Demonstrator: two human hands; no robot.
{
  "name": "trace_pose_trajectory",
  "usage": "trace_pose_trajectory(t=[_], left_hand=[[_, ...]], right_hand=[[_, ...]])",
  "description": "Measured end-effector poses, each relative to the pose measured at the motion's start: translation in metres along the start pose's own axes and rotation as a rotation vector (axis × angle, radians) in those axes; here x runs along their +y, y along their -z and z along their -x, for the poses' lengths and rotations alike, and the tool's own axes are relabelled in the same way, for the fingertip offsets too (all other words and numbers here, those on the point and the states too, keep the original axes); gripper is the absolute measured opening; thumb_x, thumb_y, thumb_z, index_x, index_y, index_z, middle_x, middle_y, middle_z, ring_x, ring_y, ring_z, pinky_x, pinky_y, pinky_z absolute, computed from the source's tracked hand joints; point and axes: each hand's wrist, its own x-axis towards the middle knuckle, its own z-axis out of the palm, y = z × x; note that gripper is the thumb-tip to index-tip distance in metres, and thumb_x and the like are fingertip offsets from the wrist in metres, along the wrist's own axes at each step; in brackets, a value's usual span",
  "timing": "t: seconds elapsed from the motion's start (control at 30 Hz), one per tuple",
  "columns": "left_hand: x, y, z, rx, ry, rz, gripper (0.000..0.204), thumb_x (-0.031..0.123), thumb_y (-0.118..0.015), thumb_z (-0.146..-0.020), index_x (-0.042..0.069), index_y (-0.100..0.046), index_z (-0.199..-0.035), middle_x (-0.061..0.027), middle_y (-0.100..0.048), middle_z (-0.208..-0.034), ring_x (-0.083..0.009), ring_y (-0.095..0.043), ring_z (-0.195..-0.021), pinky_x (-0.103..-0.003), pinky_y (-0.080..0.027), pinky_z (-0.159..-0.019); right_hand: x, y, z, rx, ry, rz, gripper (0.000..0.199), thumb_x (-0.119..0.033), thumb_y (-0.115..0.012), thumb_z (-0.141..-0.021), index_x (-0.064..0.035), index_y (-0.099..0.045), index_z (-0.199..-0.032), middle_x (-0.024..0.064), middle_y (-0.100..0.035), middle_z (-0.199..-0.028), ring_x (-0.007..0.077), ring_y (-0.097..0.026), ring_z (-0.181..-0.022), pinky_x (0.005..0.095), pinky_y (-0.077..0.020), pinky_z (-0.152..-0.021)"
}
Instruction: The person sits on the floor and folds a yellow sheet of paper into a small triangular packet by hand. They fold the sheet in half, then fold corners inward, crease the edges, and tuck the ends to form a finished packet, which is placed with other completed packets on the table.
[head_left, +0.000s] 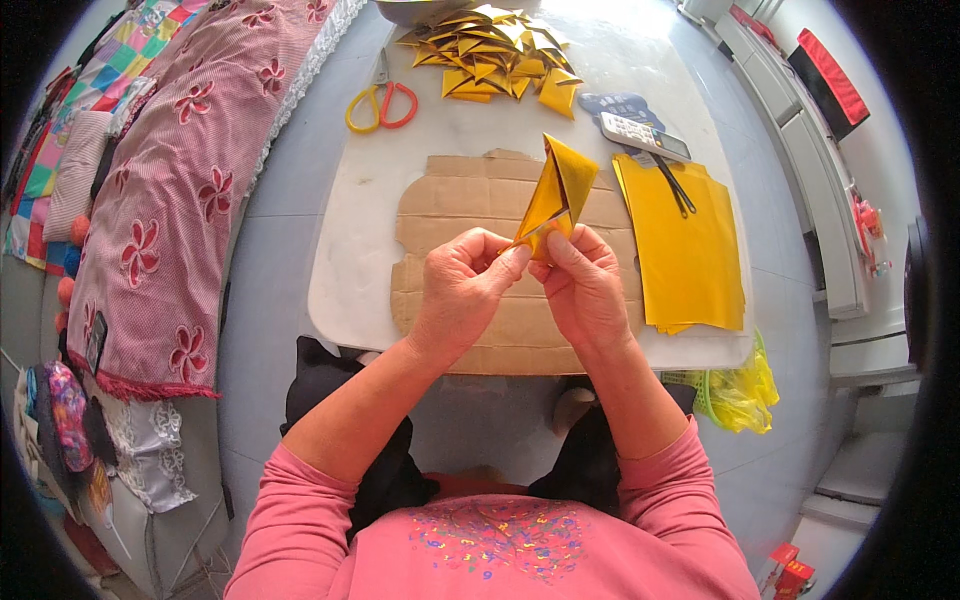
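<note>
Between my two hands is a folded gold paper piece [557, 190], held up at a tilt above a brown cardboard sheet [455, 330]. My left hand [468, 278] pinches its lower left edge between thumb and fingers. On the lower right side, my right hand [583, 285] grips it the same way, thumb in front. The piece has a pointed top and an open fold along its right side. A stack of flat gold paper sheets [690, 260] lies to the right of the cardboard. Finished-looking folded gold pieces [495, 55] form a heap at the far side.
Scissors [380, 107] with yellow and red handles lie on the white table [345, 250] at far left. A white remote control [645, 137] and a black-handled slim tool [675, 187] rest by the sheets. A green basket [705, 395] with yellow plastic stands below the right edge.
</note>
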Motion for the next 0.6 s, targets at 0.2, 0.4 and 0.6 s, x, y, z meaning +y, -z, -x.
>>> trace_pose_trajectory(t=[0.2, 0.4, 0.6], left_hand=[[0.0017, -0.0011, 0.0009, -0.003, 0.011, 0.061, 0.014, 0.014, -0.067, -0.089, 0.001, -0.065, -0.085, -0.0034, -0.065, -0.075, -0.0085, -0.058, -0.070, -0.022, -0.047, -0.068], [-0.0002, -0.0022, 0.0009, -0.006, 0.029, 0.098, 0.015, 0.013, -0.067, -0.089, 0.002, -0.065, -0.079, -0.0035, -0.064, -0.073, -0.0094, -0.058, -0.069, -0.024, -0.046, -0.068], [-0.0052, -0.0052, 0.0039, -0.065, 0.057, 0.052, 0.016, 0.014, -0.066, -0.089, 0.003, -0.065, -0.079, -0.0028, -0.064, -0.072, -0.0090, -0.057, -0.068, -0.024, -0.046, -0.069]], right_hand=[[-0.0026, 0.0007, 0.0007, -0.009, -0.013, 0.005, 0.011, -0.011, -0.064, -0.092, -0.0031, -0.063, -0.099, 0.0074, -0.068, -0.096, 0.0134, -0.064, -0.083, 0.0257, -0.0528, -0.073], [-0.0046, -0.0032, 0.0020, 0.007, -0.009, -0.005, 0.012, -0.011, -0.064, -0.092, -0.0025, -0.063, -0.100, 0.0079, -0.068, -0.096, 0.0141, -0.065, -0.083, 0.0265, -0.0534, -0.074], [-0.0077, -0.0014, 0.0023, 0.042, -0.003, 0.039, 0.013, -0.014, -0.063, -0.092, -0.0022, -0.063, -0.098, 0.0070, -0.067, -0.092, 0.0141, -0.064, -0.079, 0.0269, -0.0530, -0.072]])
